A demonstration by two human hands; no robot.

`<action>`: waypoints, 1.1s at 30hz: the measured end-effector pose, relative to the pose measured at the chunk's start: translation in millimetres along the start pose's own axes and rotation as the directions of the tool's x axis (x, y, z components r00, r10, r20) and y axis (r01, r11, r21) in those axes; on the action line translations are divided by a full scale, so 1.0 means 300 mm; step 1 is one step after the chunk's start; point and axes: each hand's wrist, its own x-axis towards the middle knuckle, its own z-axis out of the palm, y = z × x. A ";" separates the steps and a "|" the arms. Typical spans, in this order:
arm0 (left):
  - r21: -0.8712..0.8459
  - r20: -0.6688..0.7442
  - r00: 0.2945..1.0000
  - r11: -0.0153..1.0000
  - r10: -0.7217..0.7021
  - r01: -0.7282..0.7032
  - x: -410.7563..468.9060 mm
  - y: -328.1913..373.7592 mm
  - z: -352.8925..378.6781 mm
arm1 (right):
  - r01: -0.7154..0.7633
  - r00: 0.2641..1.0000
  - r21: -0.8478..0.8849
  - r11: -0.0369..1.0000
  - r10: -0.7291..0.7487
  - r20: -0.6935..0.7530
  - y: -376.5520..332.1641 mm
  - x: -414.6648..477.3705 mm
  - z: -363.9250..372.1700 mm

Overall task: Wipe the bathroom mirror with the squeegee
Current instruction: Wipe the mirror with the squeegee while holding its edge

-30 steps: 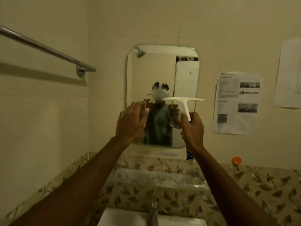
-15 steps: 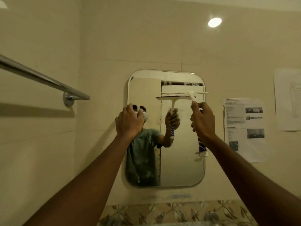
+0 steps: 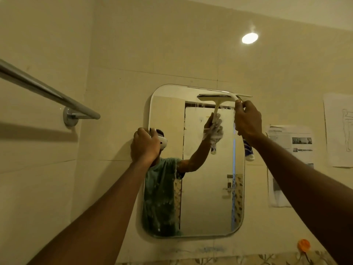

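The rounded bathroom mirror [image 3: 208,188] hangs on the beige tiled wall in the middle of the view. My right hand [image 3: 247,119] is closed around the handle of the white squeegee [image 3: 248,152], whose blue-and-white handle end sticks out below my fist. Its blade lies against the glass at the mirror's top right corner, and its reflection shows just left of my hand. My left hand [image 3: 145,146] curls over the mirror's left edge at mid height. Soapy streaks show on the glass around the reflected arm.
A chrome towel rail [image 3: 47,90] juts out from the left wall at head height. Printed sheets [image 3: 290,146] and a drawing [image 3: 340,131] hang on the wall to the right. An orange object [image 3: 303,245] sits low right above leaf-patterned tiles.
My right hand has lifted the squeegee from the mirror's middle to its top right corner. The view has tilted upward, losing the sink. My left hand stays at the left edge.
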 end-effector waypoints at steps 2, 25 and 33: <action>0.028 0.004 1.000 1.000 0.003 -0.004 0.023 -0.010 0.001 | -0.008 0.998 -0.031 0.999 0.009 0.056 -0.006 0.022 -0.009; 0.022 -0.037 0.985 0.985 0.171 -0.170 0.062 -0.063 0.002 | -0.136 0.957 -0.227 0.964 0.187 0.222 -0.162 0.078 -0.104; 0.020 -0.085 0.967 0.971 0.240 -0.239 0.070 -0.080 0.013 | -0.211 0.892 -0.286 0.935 0.304 0.334 -0.030 -0.170 -0.083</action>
